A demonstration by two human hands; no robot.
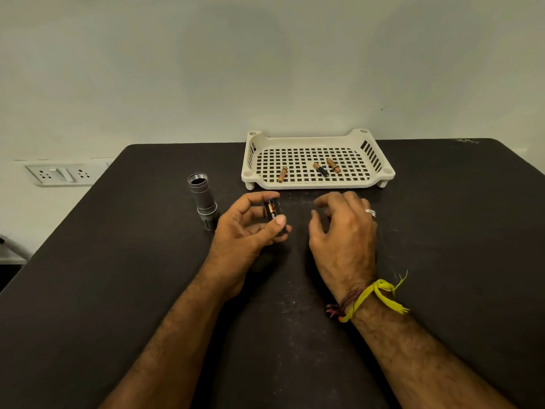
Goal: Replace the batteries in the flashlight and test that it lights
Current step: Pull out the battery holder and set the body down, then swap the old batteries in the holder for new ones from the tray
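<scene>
Holding a battery pack (275, 214) mid-bench, the left hand (247, 231) pinches it between thumb and fingers.
Right hand (343, 228) hovers beside it, fingers loosely spread; flashlight body (203, 199) stands left, uncapped.

Cream grid-holed tray (309, 184), grey flashlight body (203, 196), black table (118, 290), yellow wrist thread (374, 293).
</scene>
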